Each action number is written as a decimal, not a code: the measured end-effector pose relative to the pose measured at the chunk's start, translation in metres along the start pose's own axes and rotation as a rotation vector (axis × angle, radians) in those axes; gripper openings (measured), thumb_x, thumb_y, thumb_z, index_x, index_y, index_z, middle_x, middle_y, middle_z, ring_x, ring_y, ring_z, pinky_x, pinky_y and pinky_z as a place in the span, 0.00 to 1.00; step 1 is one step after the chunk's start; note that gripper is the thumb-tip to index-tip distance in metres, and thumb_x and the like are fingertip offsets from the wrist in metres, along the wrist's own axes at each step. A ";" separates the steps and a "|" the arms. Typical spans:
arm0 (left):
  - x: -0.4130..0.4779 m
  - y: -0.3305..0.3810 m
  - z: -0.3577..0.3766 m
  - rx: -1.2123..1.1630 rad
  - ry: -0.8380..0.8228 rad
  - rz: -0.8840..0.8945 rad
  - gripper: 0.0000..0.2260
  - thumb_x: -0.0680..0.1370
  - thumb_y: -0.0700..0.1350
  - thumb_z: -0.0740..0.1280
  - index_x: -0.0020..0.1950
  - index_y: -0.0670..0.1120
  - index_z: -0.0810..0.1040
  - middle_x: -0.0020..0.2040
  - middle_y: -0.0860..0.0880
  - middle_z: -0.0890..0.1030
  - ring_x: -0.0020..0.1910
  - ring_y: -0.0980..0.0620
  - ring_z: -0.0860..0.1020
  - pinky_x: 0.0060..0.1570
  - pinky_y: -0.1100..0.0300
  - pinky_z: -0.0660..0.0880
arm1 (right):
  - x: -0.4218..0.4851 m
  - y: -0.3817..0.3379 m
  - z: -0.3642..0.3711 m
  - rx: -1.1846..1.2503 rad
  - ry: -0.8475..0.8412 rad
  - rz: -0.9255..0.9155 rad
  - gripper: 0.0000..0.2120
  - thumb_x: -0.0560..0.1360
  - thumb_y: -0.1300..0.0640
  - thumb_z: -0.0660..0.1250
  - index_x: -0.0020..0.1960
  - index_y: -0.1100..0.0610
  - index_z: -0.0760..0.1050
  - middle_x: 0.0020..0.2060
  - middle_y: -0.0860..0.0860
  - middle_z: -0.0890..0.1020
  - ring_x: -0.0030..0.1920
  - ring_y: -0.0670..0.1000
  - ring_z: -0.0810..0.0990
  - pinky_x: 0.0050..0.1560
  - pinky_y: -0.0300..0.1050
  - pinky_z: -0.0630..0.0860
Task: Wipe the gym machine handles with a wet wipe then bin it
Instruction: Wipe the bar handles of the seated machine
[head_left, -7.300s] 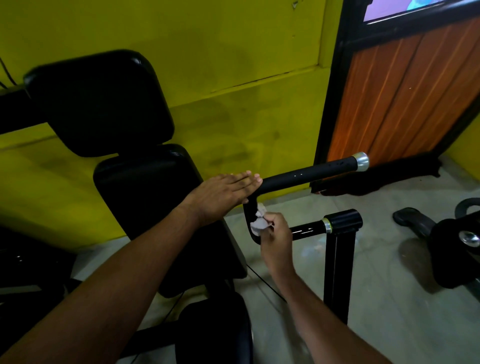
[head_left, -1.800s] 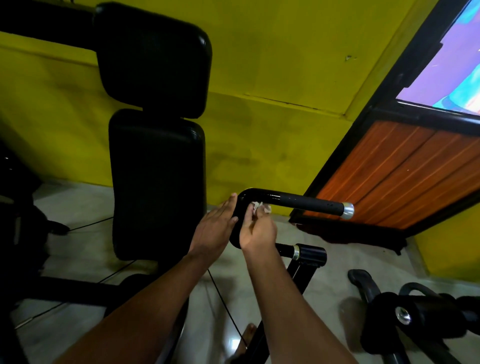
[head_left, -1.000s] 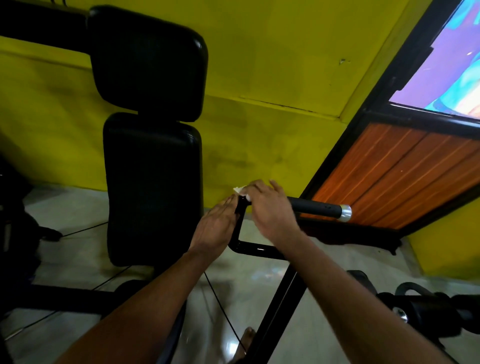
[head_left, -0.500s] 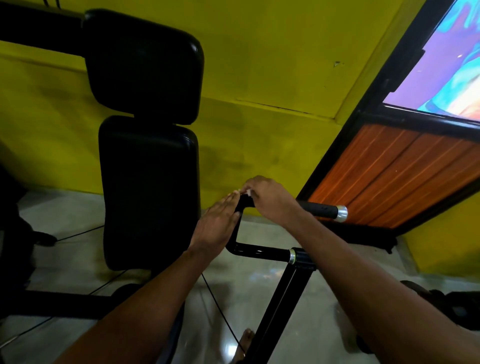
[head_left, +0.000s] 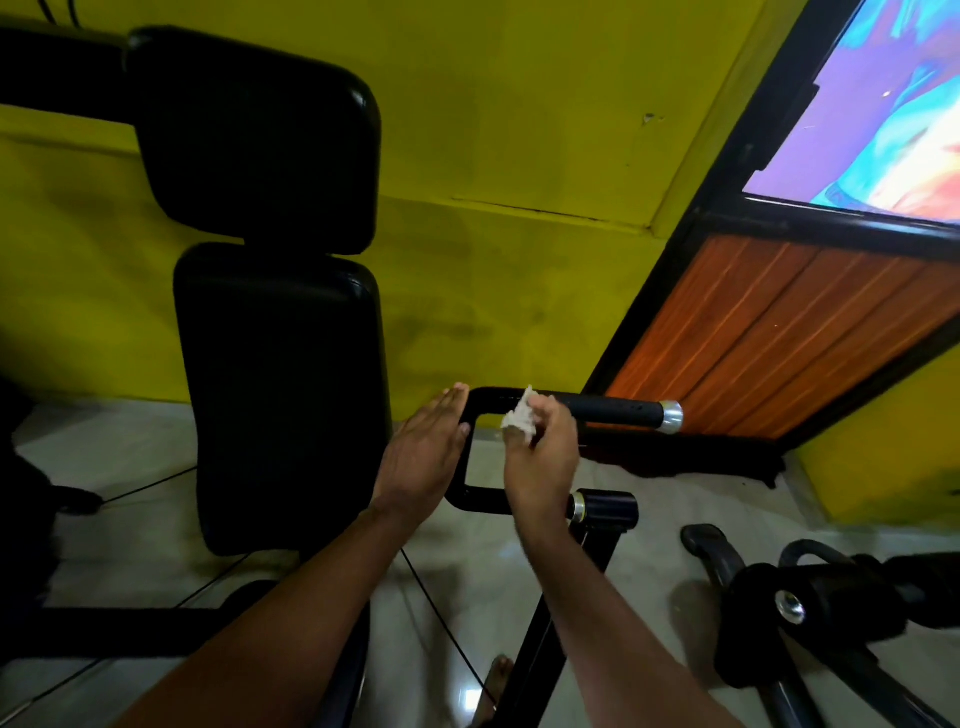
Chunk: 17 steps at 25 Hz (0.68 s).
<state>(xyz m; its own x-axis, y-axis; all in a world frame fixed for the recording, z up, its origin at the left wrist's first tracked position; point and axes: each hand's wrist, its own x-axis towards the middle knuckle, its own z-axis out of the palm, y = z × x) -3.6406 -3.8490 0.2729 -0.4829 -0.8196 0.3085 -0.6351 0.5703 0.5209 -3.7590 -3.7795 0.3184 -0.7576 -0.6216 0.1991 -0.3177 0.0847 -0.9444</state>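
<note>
- Black tubular handle (head_left: 613, 410), bent into a C, with a matte grip and a shiny metal cap (head_left: 670, 417); the right hand (head_left: 543, 462) partly hides its lower bar.
- Right hand pinches a crumpled white wipe (head_left: 519, 415) against the handle's top bar, near the bend.
- Left hand (head_left: 423, 457), fingers straight, lies flat against the handle's bend.
- Left of the handle, glossy black cushions (head_left: 280, 395) lose detail in shadow.
</note>
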 end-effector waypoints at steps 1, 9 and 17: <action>0.000 -0.001 0.000 0.016 -0.004 0.011 0.23 0.83 0.49 0.55 0.77 0.44 0.63 0.75 0.47 0.68 0.74 0.50 0.66 0.70 0.55 0.64 | -0.010 -0.002 0.015 0.282 0.039 0.279 0.15 0.75 0.69 0.68 0.59 0.58 0.74 0.53 0.55 0.79 0.51 0.49 0.78 0.49 0.29 0.74; 0.006 -0.003 -0.009 0.068 -0.046 0.065 0.23 0.83 0.51 0.54 0.77 0.46 0.63 0.75 0.49 0.68 0.75 0.51 0.65 0.69 0.53 0.66 | 0.012 0.014 0.027 1.149 0.012 0.943 0.11 0.83 0.61 0.56 0.49 0.65 0.75 0.45 0.55 0.76 0.43 0.42 0.74 0.52 0.33 0.73; 0.008 0.001 -0.011 0.063 -0.041 0.093 0.22 0.84 0.47 0.58 0.78 0.46 0.63 0.76 0.49 0.66 0.76 0.52 0.62 0.69 0.56 0.63 | 0.010 -0.005 0.015 1.315 0.253 0.956 0.07 0.80 0.69 0.59 0.47 0.63 0.75 0.44 0.56 0.79 0.45 0.49 0.79 0.64 0.42 0.74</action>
<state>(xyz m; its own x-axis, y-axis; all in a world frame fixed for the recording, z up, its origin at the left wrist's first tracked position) -3.6381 -3.8554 0.2847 -0.5648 -0.7609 0.3194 -0.6227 0.6469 0.4402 -3.7563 -3.7984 0.3214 -0.4926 -0.5894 -0.6403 0.8636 -0.4215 -0.2765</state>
